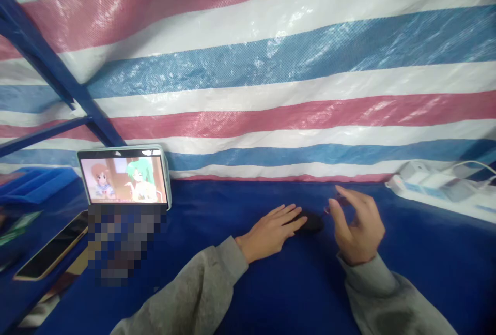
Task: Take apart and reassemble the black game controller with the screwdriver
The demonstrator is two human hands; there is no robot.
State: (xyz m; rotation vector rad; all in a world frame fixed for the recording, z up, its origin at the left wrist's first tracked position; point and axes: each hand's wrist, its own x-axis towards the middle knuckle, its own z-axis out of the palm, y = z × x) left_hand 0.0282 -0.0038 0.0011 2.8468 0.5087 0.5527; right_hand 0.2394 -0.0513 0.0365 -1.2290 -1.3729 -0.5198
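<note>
My left hand [274, 231] lies palm down with its fingers stretched out, their tips on a small dark object [312, 223] on the blue tabletop [287, 293]. The object looks black and rounded; blur and the fingers hide its kind. To its right, my right hand [358, 226] is raised a little, thumb and forefinger curled toward each other. Around those fingertips shows a small dark, pinkish bit [327, 210], too blurred to name. The other fingers of this hand are bent and partly hidden.
A propped tablet [124, 177] showing a cartoon stands at the left. Near it are a phone [54, 247], a blue tray [39, 184] and a pixelated patch. A white power strip [445, 198] with plugs lies right. Behind hangs a striped plastic sheet [248, 112], beside a blue metal frame [83, 97].
</note>
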